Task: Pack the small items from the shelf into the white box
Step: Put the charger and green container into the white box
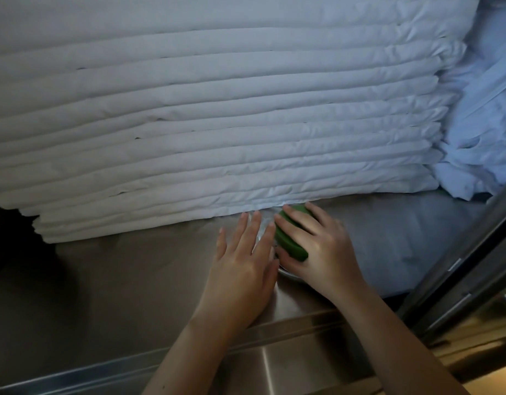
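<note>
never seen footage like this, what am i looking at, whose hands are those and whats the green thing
There is no machine here. A person wears a camera on their head, so the one picture looks down at their own two hands. They reach onto a metal shelf in front of a tall stack of folded white linen. The right hand grips a small green item, which seems to sit on a little dish. The left hand lies flat beside it, holding nothing. What the green item is I cannot tell.
</note>
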A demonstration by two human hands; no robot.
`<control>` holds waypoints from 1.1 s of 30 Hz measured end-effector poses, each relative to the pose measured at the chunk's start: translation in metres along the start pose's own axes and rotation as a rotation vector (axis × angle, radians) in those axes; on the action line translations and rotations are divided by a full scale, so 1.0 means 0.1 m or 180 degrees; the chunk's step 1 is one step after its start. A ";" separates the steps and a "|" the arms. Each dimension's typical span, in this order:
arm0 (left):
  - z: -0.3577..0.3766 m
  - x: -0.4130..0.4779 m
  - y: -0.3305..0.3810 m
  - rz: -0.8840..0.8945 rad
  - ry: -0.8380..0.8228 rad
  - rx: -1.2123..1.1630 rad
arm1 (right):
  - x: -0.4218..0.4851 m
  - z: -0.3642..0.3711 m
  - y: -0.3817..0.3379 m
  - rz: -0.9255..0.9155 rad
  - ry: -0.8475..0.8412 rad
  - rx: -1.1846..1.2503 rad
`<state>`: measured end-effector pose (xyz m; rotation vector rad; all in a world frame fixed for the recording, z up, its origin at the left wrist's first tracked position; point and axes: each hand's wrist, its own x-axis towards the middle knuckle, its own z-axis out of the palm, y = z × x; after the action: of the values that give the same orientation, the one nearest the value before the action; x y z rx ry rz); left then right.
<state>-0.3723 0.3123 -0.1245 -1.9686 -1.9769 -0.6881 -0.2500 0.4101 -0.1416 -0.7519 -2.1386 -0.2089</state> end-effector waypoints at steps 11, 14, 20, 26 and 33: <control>-0.03 -0.04 -0.04 0.0038 0.0119 0.0036 | 0.06 -0.10 -0.04 -0.0135 0.0343 -0.0062; -0.08 -0.07 -0.07 0.0003 0.0205 0.0003 | 0.10 -0.14 -0.12 -0.0203 0.0325 -0.0041; -0.27 -0.18 -0.22 -0.0141 0.0296 0.0179 | 0.22 -0.16 -0.42 -0.0371 0.0299 0.0141; -0.45 -0.41 -0.42 -0.0384 0.0298 0.0373 | 0.29 -0.06 -0.80 -0.0520 0.0144 0.0445; -0.58 -0.77 -0.62 -0.0760 0.0114 0.0528 | 0.23 0.17 -1.23 -0.0682 0.0051 0.0825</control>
<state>-0.4385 0.2186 -0.1231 -1.6325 -2.1922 -0.5856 -0.3441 0.3281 -0.1213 -0.3708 -2.1765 -0.0475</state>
